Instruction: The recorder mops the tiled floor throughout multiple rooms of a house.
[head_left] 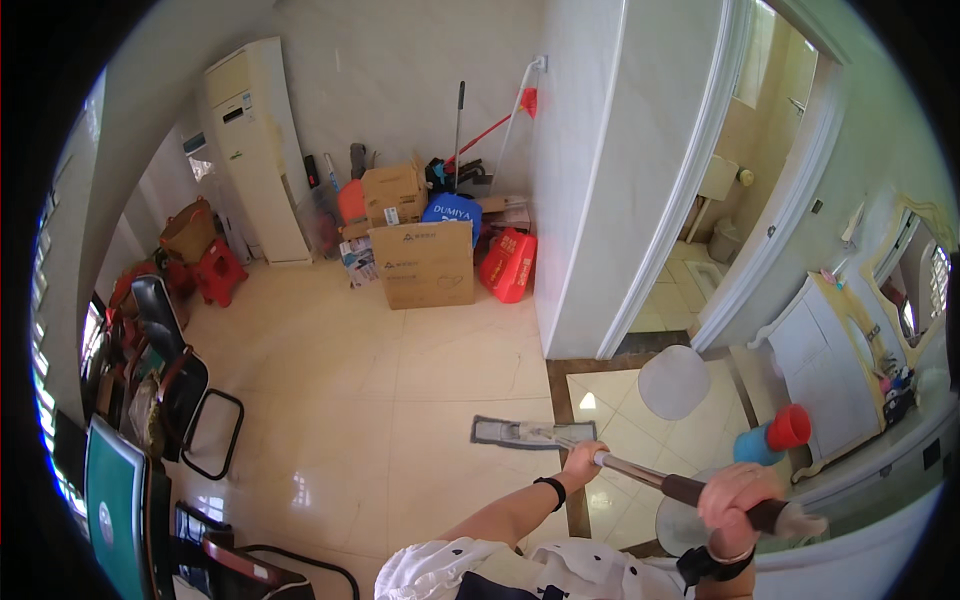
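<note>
Both of my hands are wrapped round the pole of a flat mop. My left hand [580, 465] closes on the metal part of the pole, low down near the head. Higher up, my right hand [738, 495] grips the brown handle [684, 489] close to its end. The grey rectangular mop head [530, 433] lies flat on the tiled floor, just left of the dark border strip [562, 395]. A black band circles each wrist.
Cardboard boxes [425, 265] and a red bag [508, 265] stand against the far wall, beside a tall air conditioner [262, 150]. Black chairs [185, 385] line the left. At right are a doorway, a round pale mat [674, 382], red and blue buckets [775, 436] and a white dresser [825, 360].
</note>
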